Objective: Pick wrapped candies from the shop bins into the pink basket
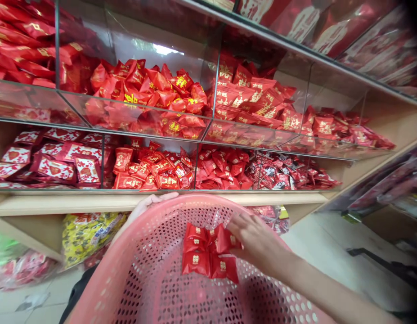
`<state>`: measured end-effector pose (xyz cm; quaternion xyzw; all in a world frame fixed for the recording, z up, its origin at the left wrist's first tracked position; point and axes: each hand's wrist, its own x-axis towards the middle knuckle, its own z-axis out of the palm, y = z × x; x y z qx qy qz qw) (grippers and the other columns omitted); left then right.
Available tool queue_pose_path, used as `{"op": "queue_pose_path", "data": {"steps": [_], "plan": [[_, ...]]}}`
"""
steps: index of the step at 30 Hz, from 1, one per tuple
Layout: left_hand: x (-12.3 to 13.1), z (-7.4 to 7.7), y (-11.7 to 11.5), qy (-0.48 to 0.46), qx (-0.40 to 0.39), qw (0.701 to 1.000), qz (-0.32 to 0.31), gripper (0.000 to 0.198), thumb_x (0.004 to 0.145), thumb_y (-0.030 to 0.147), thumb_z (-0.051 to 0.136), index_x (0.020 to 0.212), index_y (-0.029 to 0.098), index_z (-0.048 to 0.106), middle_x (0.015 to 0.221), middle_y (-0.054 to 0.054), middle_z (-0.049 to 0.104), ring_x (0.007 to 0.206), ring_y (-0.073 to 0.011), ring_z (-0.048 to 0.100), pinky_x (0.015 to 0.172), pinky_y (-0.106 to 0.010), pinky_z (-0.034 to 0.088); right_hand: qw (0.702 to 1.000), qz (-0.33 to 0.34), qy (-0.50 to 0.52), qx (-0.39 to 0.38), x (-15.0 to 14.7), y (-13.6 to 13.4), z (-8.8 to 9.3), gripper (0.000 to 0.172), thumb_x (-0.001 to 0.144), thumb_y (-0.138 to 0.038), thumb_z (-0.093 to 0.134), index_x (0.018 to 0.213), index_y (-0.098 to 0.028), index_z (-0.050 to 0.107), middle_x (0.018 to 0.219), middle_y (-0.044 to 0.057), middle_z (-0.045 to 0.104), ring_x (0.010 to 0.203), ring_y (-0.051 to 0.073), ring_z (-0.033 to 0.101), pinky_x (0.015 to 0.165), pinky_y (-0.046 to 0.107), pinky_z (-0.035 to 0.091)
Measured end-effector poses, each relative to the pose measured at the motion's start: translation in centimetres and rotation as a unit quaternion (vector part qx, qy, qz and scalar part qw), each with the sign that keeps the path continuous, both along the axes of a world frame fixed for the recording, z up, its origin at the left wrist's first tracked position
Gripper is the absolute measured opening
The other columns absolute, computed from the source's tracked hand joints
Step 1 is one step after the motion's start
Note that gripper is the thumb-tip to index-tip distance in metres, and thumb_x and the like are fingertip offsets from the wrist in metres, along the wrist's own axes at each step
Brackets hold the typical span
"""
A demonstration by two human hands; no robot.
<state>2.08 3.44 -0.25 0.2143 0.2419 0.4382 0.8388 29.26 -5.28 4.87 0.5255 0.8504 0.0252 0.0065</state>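
While reaching into the pink perforated basket (136, 261), touches a red wrapped packet (225, 241), among several toward the far rim, with half-curled right fingers (241, 227); cannot tell whether gripped. Rests nearly straight left fingers (166, 196) by the far-left rim; cannot tell how firmly. Faces clear-fronted wooden shelves (60, 204) heaped with red-and-gold packets (161, 83).

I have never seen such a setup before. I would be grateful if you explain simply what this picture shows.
There is no machine here: a person works with two bare hands, and a camera worn on the head looks forward and down. In front is a pink basket with small red packets inside. The left hand is at the basket's far rim, partly hidden by it. The right hand reaches inside, its fingers at one packet; whether they grip it is unclear. Beyond the basket, shelves hold heaps of other packets, mostly red.
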Motion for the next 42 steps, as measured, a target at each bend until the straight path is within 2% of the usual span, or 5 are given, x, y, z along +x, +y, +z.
{"op": "queue_pose_path", "data": {"steps": [4,13,18,26,42], "plan": [[0.2,0.2,-0.1,0.003,-0.015,1.000,0.010,0.046,0.086,0.040,0.046,0.123,0.014,0.046,0.124,-0.011,0.050,0.110,-0.0266,0.051,0.091,-0.048,0.041,0.993,0.001,-0.079,-0.086,-1.4,-1.0,-2.5,0.027,0.070,-0.030,0.067,0.093,-0.016,0.062,0.101,0.013,0.059,0.100,0.030,0.050,0.083,0.044,0.039],[0.4,-1.0,0.5,0.025,-0.016,0.998,0.047,0.045,0.082,0.013,0.035,0.125,0.005,0.045,0.120,-0.012,0.057,0.110,-0.0317,0.051,0.091,-0.045,0.041,0.984,-0.041,-0.113,-0.134,-2.6,-0.2,-2.5,0.034,0.071,-0.032,0.067,0.099,-0.013,0.061,0.105,0.015,0.060,0.104,0.030,0.049,0.088,0.042,0.038],[0.2,-1.8,0.8,0.018,-0.002,0.997,0.069,0.047,0.080,0.011,0.036,0.125,0.006,0.046,0.118,-0.011,0.059,0.107,-0.0295,0.055,0.091,-0.040,0.042,0.992,-0.041,-0.035,-0.112,-1.5,1.0,0.7,0.033,0.070,-0.033,0.068,0.099,-0.018,0.061,0.100,0.010,0.063,0.099,0.026,0.052,0.085,0.039,0.037],[0.0,-1.0,0.4,-0.003,0.011,0.999,0.047,0.041,0.087,0.028,0.043,0.125,0.013,0.045,0.120,-0.010,0.056,0.103,-0.0254,0.056,0.088,-0.043,0.044,0.986,-0.126,0.004,0.104,0.8,9.1,7.1,0.017,0.077,-0.030,0.059,0.091,-0.019,0.059,0.088,0.007,0.063,0.084,0.022,0.054,0.067,0.030,0.036],[-0.2,0.2,0.3,-0.026,-0.003,1.000,-0.006,0.040,0.085,0.038,0.048,0.118,0.015,0.049,0.119,-0.009,0.052,0.104,-0.0240,0.053,0.088,-0.044,0.043,0.981,-0.157,-0.037,0.110,1.3,13.7,3.7,0.034,0.072,-0.033,0.063,0.103,-0.018,0.059,0.103,0.014,0.053,0.098,0.027,0.050,0.075,0.035,0.041]]}}
